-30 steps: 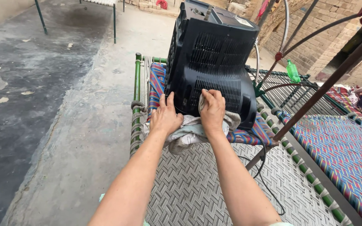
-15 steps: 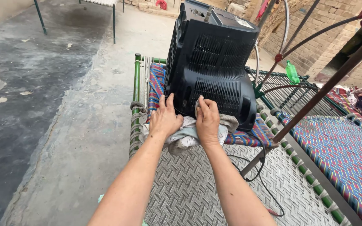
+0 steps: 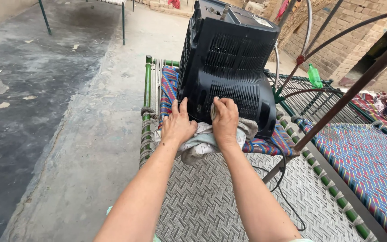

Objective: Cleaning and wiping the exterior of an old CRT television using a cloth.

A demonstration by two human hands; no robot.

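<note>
A bulky black television (image 3: 229,58) stands back-side toward me on a woven cot (image 3: 211,197), its vented rear casing facing the camera. My right hand (image 3: 225,120) presses a pale crumpled cloth (image 3: 202,143) against the lower rear of the casing. My left hand (image 3: 178,124) lies flat with fingers spread on the casing's lower left edge and on the cloth beneath it. Most of the cloth bunches on the cot under both hands.
A black cable (image 3: 287,201) trails over the cot's grey weave. A brown slanted pole (image 3: 346,94) crosses at right. A second colourful cot (image 3: 372,166) lies to the right, with a green bottle (image 3: 314,76) behind. Concrete floor (image 3: 45,112) spreads left.
My right hand with the cloth slid down and left on the casing, then back up and slightly right. My left hand stayed in place.
</note>
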